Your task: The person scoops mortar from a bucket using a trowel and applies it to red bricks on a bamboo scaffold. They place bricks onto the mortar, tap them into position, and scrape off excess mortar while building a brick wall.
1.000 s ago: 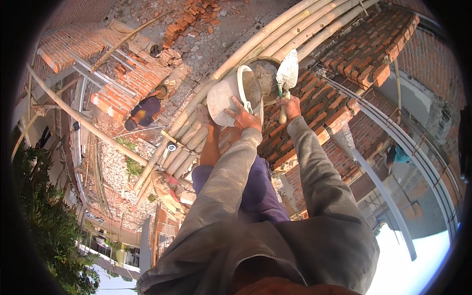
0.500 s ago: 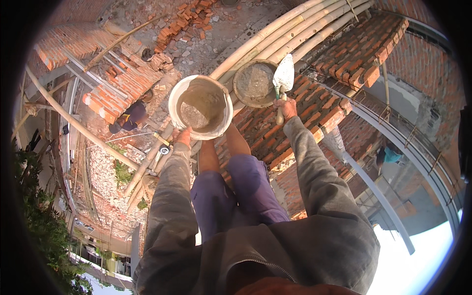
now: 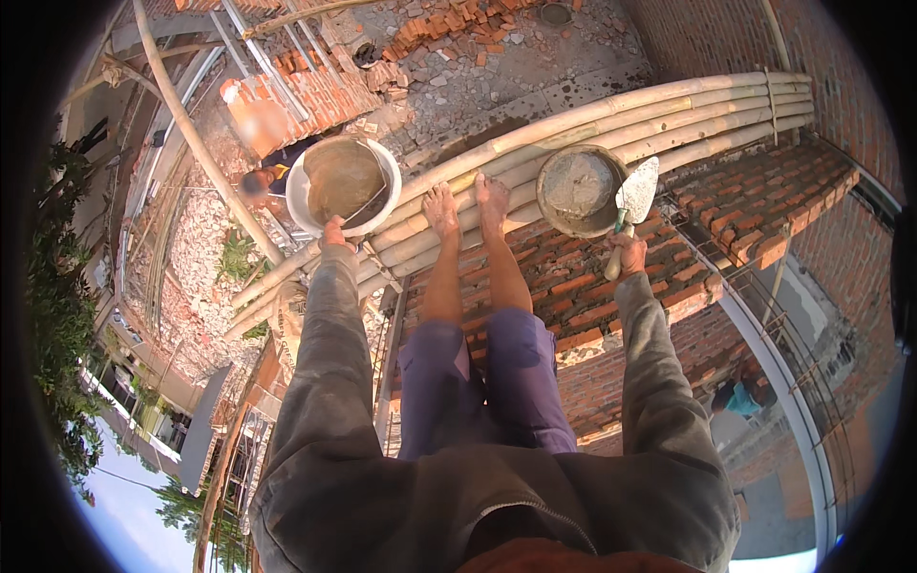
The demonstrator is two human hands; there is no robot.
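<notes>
My left hand (image 3: 333, 232) is closed on the near rim of a whitish bucket (image 3: 299, 196), held out over the left end of the bamboo poles. Its inside is coated grey-brown, and a thin wire handle (image 3: 367, 202) crosses the opening. In my right hand (image 3: 629, 254) is the handle of a pointed bricklayer's trowel (image 3: 638, 189), its pale blade smeared with mortar and pointing away from me. Just left of the trowel, a round pan (image 3: 556, 218) holding wet grey mortar (image 3: 580, 183) rests by the poles and brickwork.
My bare feet (image 3: 466, 205) stand on several lashed bamboo poles (image 3: 669, 119). Beneath runs a brick wall (image 3: 592, 296). Rubble and stacked bricks (image 3: 449, 29) lie far below. One person (image 3: 263, 181) is below left, another (image 3: 740, 399) below right. A slanting pole (image 3: 196, 143) rises at left.
The bucket has moved left, away from the mortar pan, uncovering my feet. Its wire handle now shows across the opening. The view has shifted; my right hand still grips the trowel beside the pan.
</notes>
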